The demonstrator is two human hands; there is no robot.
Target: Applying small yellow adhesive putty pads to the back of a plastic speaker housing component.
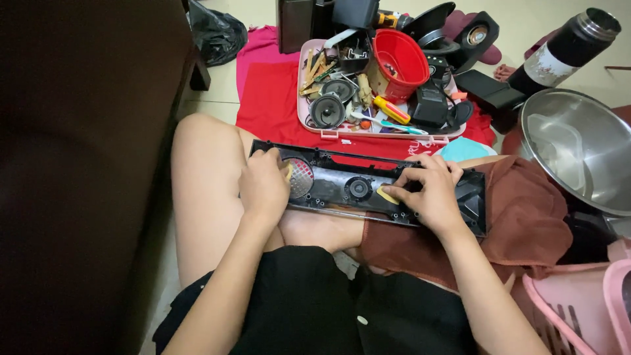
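Seated on the floor, I steady a long black plastic speaker front panel (368,187) across my lap, its right end lying on a brown cloth (526,217) over my knee. My left hand (263,187) curls closed over the panel's left end, fingers wrapped on the top edge beside a round silver mesh grille (301,177). My right hand (430,190) presses down near the panel's right end, fingers pinched narrow on a small yellow piece (386,195) just beside the panel's round centre opening (359,189).

To do this well, I judge the left grip must hold the panel flat while the right fingertips work slowly, pressure low, so the thin plastic does not flex.

Beyond the panel's far edge a pink tray (309,121) of loose speakers, a red plastic bucket (401,59) and screwdrivers rests on red cloth (269,98).
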